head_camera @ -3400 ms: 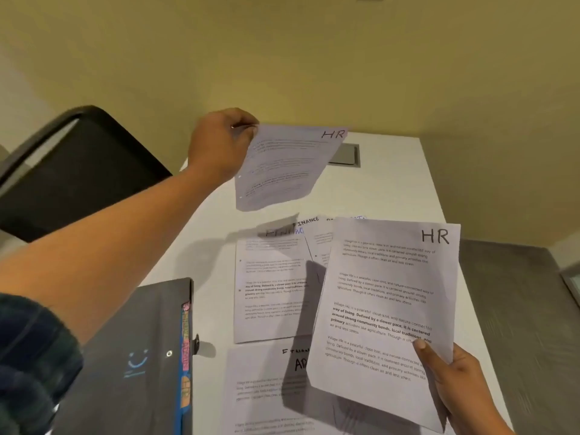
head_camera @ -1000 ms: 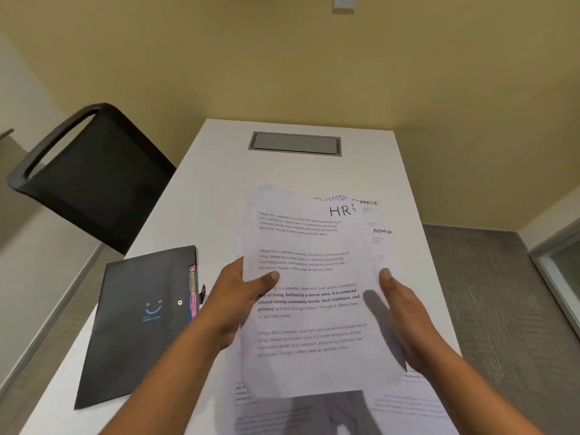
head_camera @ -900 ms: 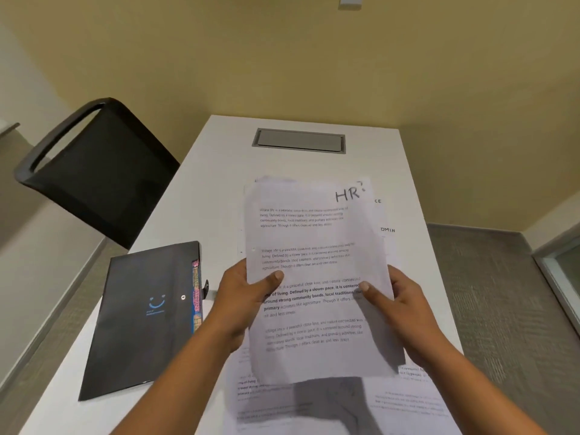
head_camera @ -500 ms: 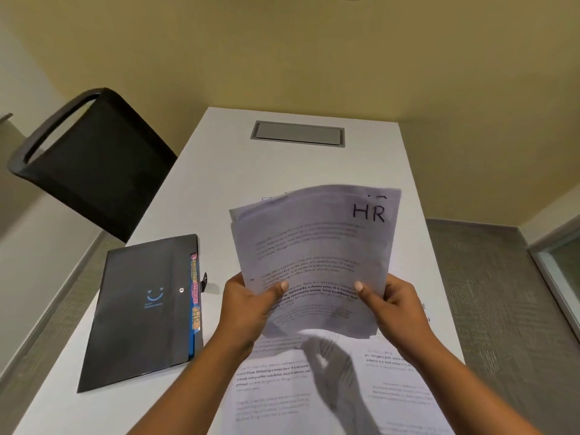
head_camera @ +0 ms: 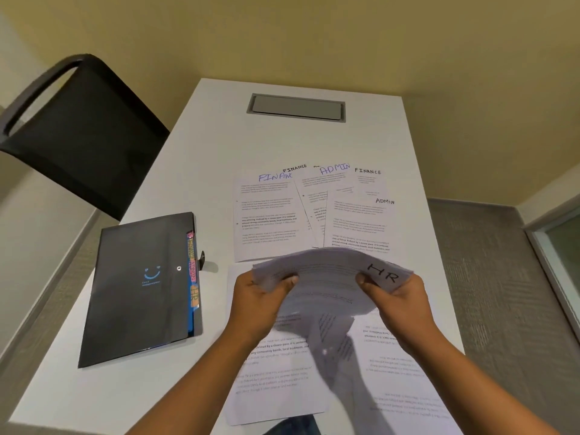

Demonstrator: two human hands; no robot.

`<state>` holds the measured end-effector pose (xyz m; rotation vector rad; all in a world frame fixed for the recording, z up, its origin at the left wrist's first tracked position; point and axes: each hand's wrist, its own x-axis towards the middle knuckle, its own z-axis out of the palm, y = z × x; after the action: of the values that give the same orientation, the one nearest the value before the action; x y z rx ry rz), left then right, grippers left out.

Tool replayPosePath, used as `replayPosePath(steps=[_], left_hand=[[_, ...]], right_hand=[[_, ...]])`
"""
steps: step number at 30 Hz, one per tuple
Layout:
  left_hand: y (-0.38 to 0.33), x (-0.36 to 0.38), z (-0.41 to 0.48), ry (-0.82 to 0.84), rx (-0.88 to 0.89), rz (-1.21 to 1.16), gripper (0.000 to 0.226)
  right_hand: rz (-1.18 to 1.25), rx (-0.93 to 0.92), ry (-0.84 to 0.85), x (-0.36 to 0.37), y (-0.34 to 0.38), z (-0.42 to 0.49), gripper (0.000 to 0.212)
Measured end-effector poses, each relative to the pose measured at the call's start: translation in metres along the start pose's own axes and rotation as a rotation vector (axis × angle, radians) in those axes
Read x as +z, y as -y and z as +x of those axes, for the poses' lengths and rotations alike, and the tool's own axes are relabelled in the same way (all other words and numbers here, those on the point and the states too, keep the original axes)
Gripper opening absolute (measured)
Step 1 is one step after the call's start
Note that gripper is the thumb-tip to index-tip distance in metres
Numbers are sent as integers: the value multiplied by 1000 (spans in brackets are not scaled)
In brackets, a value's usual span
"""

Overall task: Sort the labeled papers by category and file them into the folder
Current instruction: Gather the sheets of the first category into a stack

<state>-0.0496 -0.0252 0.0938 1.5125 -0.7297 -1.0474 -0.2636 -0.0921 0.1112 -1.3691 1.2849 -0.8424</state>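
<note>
A small stack of white sheets marked HR (head_camera: 329, 271) is held above the white table (head_camera: 219, 152), bowed forward so its top edge curls away from me. My left hand (head_camera: 260, 299) grips its left edge and my right hand (head_camera: 395, 299) grips its right edge, thumbs on top. Behind the stack lie overlapping sheets marked FINANCE (head_camera: 266, 215) and ADMIN (head_camera: 361, 221). More printed sheets (head_camera: 276, 365) lie under my forearms. The closed black folder (head_camera: 144, 284) with coloured tabs along its right edge lies to the left.
A black chair (head_camera: 78, 127) stands at the table's far left. A grey cable hatch (head_camera: 296, 107) is set into the far end of the table. Grey carpet (head_camera: 489, 277) runs along the right side, and a yellow wall closes the back.
The two HR sheets, earlier one in each hand, are now together in both hands. Over the last half second the stack has dropped lower and bent forward, uncovering the FINANCE and ADMIN sheets.
</note>
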Motion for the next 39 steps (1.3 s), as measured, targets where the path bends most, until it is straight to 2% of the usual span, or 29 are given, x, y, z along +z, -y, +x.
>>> replayPosePath(steps=[5, 10, 15, 20, 26, 31, 39], left_hand=[[21, -2, 1, 24, -73, 22, 25], [25, -9, -1, -4, -91, 14, 28], [33, -10, -2, -11, -180, 38, 17], [31, -21, -1, -1, -207, 53, 16], [15, -33, -4, 44, -213, -80, 20], [12, -43, -4, 72, -199, -90, 17], [9, -65, -4, 74, -186, -205, 15]], right_hand=[[-51, 70, 53, 12, -16, 0, 39], [-31, 64, 27, 18, -20, -1, 34], [-89, 129, 116, 32, -29, -4, 34], [-21, 145, 38, 33, -30, -5, 12], [-11, 163, -38, 37, -29, -8, 7], [1, 188, -48, 46, -23, -11, 15], [65, 172, -52, 65, -13, -25, 8]])
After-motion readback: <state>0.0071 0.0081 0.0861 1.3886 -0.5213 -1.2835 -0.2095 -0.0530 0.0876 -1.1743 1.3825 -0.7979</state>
